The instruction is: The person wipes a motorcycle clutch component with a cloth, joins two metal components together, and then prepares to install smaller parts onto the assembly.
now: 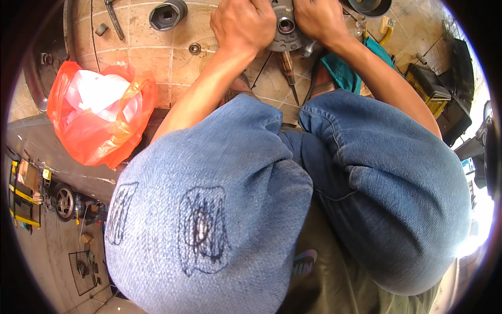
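Note:
At the top edge, between both hands, is a round grey metal part (288, 44) with a ring-shaped bearing (285, 25) at its centre. My left hand (245, 27) is curled on its left side, and my right hand (319, 19) grips the right side. The fingertips are partly hidden or cut off by the frame. Just below the part lies a screwdriver (287, 64) with a worn wooden handle, its shaft pointing towards me between my feet. A small loose bearing (194, 48) rests on the tiles left of my left hand.
A large impact socket (168, 15), a metal bar tool (115, 21) and a small metal sleeve (101, 29) lie left on the tiled floor. An orange plastic bag (102, 129) stands nearer. To the right are a teal cloth (341, 70), a metal bowl (370, 6) and a black-and-yellow toolbox (427, 88).

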Tool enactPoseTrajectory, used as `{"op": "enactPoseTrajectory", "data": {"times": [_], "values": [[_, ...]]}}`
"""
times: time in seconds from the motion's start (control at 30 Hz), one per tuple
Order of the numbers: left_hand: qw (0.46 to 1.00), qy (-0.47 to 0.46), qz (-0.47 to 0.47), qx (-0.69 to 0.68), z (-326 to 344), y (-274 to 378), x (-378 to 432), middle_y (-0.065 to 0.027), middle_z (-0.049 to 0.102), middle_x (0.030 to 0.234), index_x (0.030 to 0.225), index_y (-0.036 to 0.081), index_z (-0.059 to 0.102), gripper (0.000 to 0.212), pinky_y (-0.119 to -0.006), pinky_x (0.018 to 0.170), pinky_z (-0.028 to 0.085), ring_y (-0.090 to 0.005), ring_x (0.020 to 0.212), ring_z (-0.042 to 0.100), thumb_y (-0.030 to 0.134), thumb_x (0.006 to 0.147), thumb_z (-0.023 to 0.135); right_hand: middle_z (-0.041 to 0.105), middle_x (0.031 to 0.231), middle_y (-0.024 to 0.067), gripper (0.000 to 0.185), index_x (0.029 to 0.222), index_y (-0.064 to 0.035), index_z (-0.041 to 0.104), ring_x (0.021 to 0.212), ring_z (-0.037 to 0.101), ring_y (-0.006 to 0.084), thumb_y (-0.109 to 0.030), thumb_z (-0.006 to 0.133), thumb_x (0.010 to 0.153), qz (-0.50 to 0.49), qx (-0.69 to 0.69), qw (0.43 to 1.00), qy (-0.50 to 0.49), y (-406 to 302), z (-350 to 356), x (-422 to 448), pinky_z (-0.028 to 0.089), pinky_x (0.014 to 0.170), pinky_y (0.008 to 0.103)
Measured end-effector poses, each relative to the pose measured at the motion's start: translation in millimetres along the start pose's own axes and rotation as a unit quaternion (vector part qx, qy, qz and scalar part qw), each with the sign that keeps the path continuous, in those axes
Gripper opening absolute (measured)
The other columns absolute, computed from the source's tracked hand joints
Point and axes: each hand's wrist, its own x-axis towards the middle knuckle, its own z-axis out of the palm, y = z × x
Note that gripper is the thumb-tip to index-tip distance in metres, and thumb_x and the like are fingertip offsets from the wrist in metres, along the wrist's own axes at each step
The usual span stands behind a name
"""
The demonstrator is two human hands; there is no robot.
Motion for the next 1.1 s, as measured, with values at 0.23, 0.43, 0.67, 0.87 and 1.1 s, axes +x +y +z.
{"op": "enactPoseTrajectory", "data": {"times": [0.23,0.43,0.67,0.87,1.1], "values": [[0.999,0.011,-0.034,-0.006,12,0,0,-0.0297,0.07,0.106,0.109,-0.002,0.07,0.045,-0.056,0.092,0.049,-0.05,0.101,0.065,0.03,0.105,0.039,0.069,0.098,0.0282,0.032,0.099,0.0011,0.069,0.094,0.064,0.0501,-0.025,0.05,0.102,-0.004,-0.027,0.999,-0.025,10,-3,8,0.05,0.082,0.0553],[0.998,0.016,-0.054,-0.011,7,7,5,-0.0294,0.071,0.107,0.107,-0.001,0.071,0.047,-0.057,0.094,0.048,-0.0502,0.102,0.065,0.032,0.106,0.038,0.068,0.097,0.0298,0.037,0.102,0.0003,0.07,0.095,0.064,0.0498,-0.028,0.047,0.103,0.029,-0.026,0.998,-0.053,4,-9,19,0.05,0.082,0.0555],[0.997,0.065,-0.035,-0.018,20,2,-10,-0.0283,0.071,0.102,0.1,-0.002,0.07,0.042,-0.056,0.088,0.05,-0.0491,0.095,0.066,0.029,0.105,0.042,0.068,0.095,0.0293,0.035,0.101,0.0009,0.069,0.094,0.064,0.05,-0.027,0.048,0.104,0.04,-0.036,0.996,-0.065,-3,-16,8,0.05,0.08,0.055],[0.996,0.058,-0.04,-0.061,18,11,-14,-0.0268,0.071,0.092,0.089,-0.002,0.069,0.047,-0.056,0.083,0.051,-0.0492,0.088,0.066,0.036,0.104,0.044,0.067,0.091,0.0241,0.026,0.102,-0.0024,0.072,0.084,0.064,0.0475,-0.024,0.058,0.099,-0.079,-0.093,0.991,-0.049,27,-13,-7,0.051,0.074,0.053],[0.971,-0.227,-0.05,0.054,-10,37,30,-0.027,0.073,0.089,0.092,0.0,0.075,0.071,-0.053,0.085,0.054,-0.0459,0.092,0.071,0.061,0.101,0.04,0.071,0.101,0.0229,0.033,0.104,-0.0038,0.068,0.095,0.065,0.0481,-0.033,0.053,0.098,0.099,-0.05,0.991,-0.078,17,-23,-6,0.052,0.081,0.0553]]}}
